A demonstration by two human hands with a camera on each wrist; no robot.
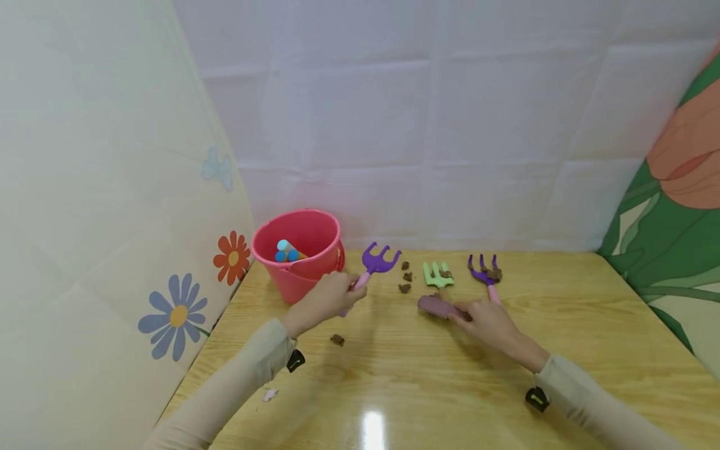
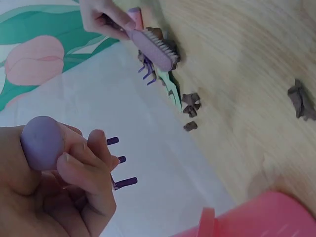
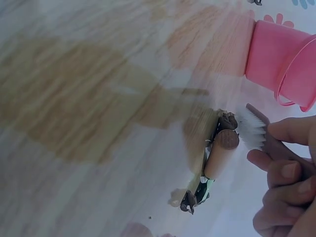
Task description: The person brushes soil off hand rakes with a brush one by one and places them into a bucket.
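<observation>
My left hand (image 1: pixel 332 297) grips the pink handle of a small purple rake (image 1: pixel 378 259), tines up, just right of the pink bucket (image 1: pixel 300 275). In the left wrist view the handle's rounded lilac end (image 2: pixel 43 143) shows in the curled fingers. My right hand (image 1: pixel 488 325) holds a mauve brush (image 1: pixel 437 307) near the handle of a green rake (image 1: pixel 438 275) lying on the table. White bristles (image 3: pixel 253 129) face brown clumps beside a wooden handle end (image 3: pixel 222 153) in the right wrist view. Another purple rake (image 1: pixel 484 275), with brown bits on it, lies to the right.
Blue-ended sticks (image 1: pixel 285 253) stand in the bucket at the table's back left. Several brown clumps (image 1: pixel 406 277) lie left of the green rake; one more clump (image 1: pixel 337 339) is nearer the front. A whitish scrap (image 1: pixel 270 394) lies at front left. A white wall sheet (image 1: pixel 382 125) hangs behind.
</observation>
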